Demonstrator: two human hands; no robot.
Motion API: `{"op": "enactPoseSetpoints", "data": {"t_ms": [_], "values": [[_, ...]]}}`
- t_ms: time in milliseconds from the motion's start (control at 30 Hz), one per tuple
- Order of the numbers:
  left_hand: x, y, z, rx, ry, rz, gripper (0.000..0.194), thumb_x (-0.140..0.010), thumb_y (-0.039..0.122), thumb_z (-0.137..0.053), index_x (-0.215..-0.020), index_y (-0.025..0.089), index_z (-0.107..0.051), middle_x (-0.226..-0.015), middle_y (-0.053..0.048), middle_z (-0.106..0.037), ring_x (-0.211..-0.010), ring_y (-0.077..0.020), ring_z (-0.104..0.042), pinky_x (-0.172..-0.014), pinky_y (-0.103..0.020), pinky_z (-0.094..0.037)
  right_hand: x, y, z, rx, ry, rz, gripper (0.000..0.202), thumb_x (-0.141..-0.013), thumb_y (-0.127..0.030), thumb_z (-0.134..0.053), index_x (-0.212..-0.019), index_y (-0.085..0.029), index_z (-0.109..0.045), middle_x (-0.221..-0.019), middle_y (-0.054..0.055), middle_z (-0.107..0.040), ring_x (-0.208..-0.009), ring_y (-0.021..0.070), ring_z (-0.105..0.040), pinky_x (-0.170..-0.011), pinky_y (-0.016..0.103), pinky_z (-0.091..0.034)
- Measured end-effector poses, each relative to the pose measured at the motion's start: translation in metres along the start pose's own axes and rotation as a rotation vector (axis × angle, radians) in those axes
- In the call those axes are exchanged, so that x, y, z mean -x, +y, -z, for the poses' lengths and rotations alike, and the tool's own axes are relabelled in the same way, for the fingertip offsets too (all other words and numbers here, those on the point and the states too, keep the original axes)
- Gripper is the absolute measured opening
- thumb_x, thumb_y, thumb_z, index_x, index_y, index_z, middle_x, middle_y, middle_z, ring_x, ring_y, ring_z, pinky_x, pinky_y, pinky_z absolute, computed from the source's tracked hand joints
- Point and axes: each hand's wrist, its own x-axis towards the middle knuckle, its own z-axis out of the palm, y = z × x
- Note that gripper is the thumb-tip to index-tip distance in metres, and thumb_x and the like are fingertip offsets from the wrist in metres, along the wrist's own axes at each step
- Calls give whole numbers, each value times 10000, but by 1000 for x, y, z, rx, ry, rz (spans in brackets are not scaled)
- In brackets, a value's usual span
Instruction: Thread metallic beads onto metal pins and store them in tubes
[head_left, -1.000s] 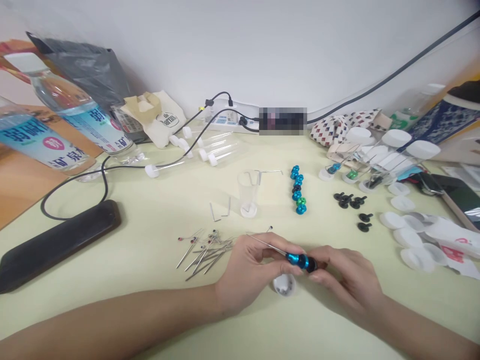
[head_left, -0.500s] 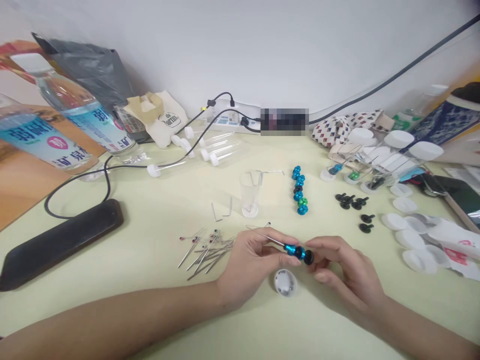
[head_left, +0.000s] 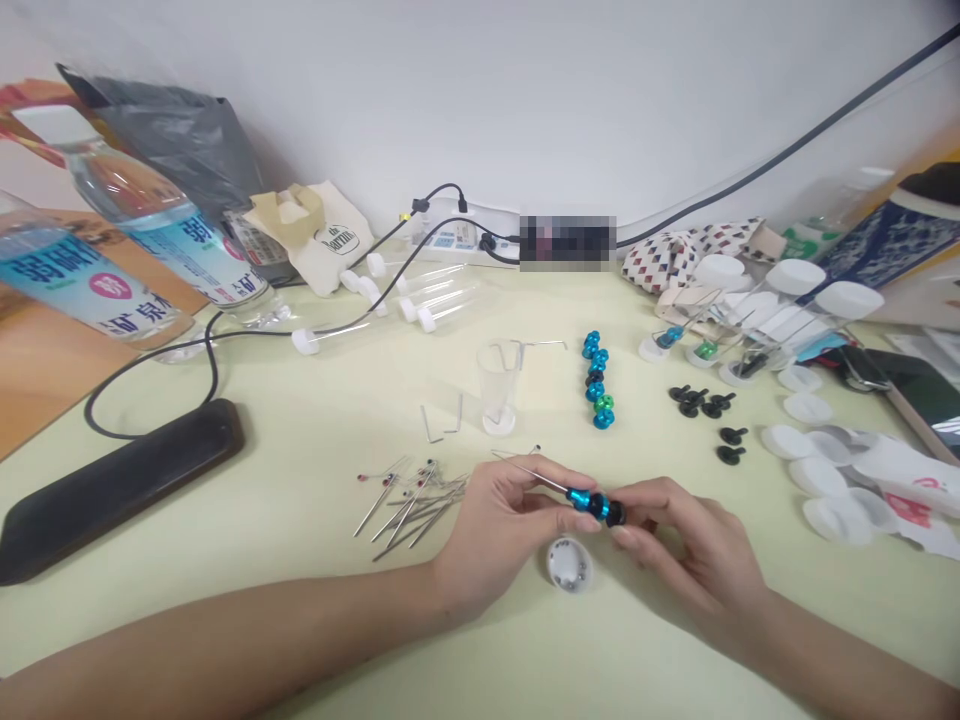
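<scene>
My left hand [head_left: 517, 520] is closed around a blue metal handle [head_left: 579, 497] with black rings and a thin steel rod pointing up-left. At the handle's lower right end sits a round black cap [head_left: 616, 513]. My right hand [head_left: 694, 545] pinches this cap between thumb and fingers. Just below the hands stands a small white cup [head_left: 568, 566] with several tiny metal pieces inside. Left of my left hand lies a loose pile of thin metal rods [head_left: 405, 510], some with coloured tips.
A clear tube [head_left: 497, 390] holding hex keys stands behind the hands. A row of blue, black and green knobs [head_left: 598, 380] lies to its right, then several black caps [head_left: 701, 401] and white lids [head_left: 810, 485]. A black case [head_left: 124, 490] and water bottles [head_left: 172, 220] occupy the left.
The fingers of my right hand have closed in on the black cap at the handle's end. My left hand has stayed almost still.
</scene>
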Motion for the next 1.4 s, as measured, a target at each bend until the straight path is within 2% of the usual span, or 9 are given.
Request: {"op": "enactPoseSetpoints", "data": {"t_ms": [333, 467, 633, 967, 1167, 1267, 1400], "values": [[0, 0, -2, 28, -5, 6, 168, -651, 113, -791, -805, 150, -735, -859, -53, -743, -792, -158, -691, -735, -234, -554, -1, -1, 2, -36, -39, -3, 118, -942, -237, -467, -1018, -202, -550, -610, -23, -637, -446, 98, -561, -414, 196, -403], [0, -1, -1, 35, -15, 16, 181, -650, 123, -794, -819, 144, -734, -882, -62, -742, -795, -163, -692, -732, -241, -557, -2, -3, 2, -84, -53, 32, 143, -904, -235, -531, -1041, -195, -535, -624, -13, -640, -514, 117, -593, -435, 193, -430], [0, 0, 0, 35, -16, 27, 170, -651, 131, -794, -807, 135, -730, -872, -72, -741, -770, -176, -698, -717, -260, -560, -2, -3, 1, -73, -36, 14, 133, -887, -173, -543, -1017, -198, -550, -617, -27, -610, -477, 93, -534, -428, 185, -404], [0, 2, -2, 36, -24, 28, 169, -646, 95, -786, -802, 141, -737, -848, -53, -745, -763, -152, -692, -697, -220, -555, -2, 3, 0, -64, -69, 14, 100, -926, -215, -482, -970, -186, -567, -604, -38, -553, -461, 80, -442, -450, 197, -361], [0, 2, -1, 40, -15, 34, 179, -631, 94, -795, -795, 139, -737, -833, -52, -746, -755, -147, -692, -696, -212, -556, -2, 2, 1, -70, -85, 6, 134, -947, -248, -446, -947, -187, -566, -611, -23, -579, -461, 88, -479, -444, 212, -361], [0, 2, -1, 43, -21, 36, 183, -640, 104, -792, -812, 138, -739, -852, -57, -745, -765, -152, -694, -709, -222, -563, 0, 1, 0, -93, -61, -28, 85, -929, -263, -501, -990, -209, -524, -599, -35, -589, -488, 101, -536, -432, 200, -382], [0, 0, -1, 44, -24, 33, 187, -642, 108, -792, -820, 137, -739, -834, -51, -742, -720, -135, -688, -680, -212, -565, 4, 2, -2, -149, -34, -73, 182, -882, -262, -594, -1008, -233, -466, -614, -48, -596, -517, 109, -583, -437, 186, -427]]}}
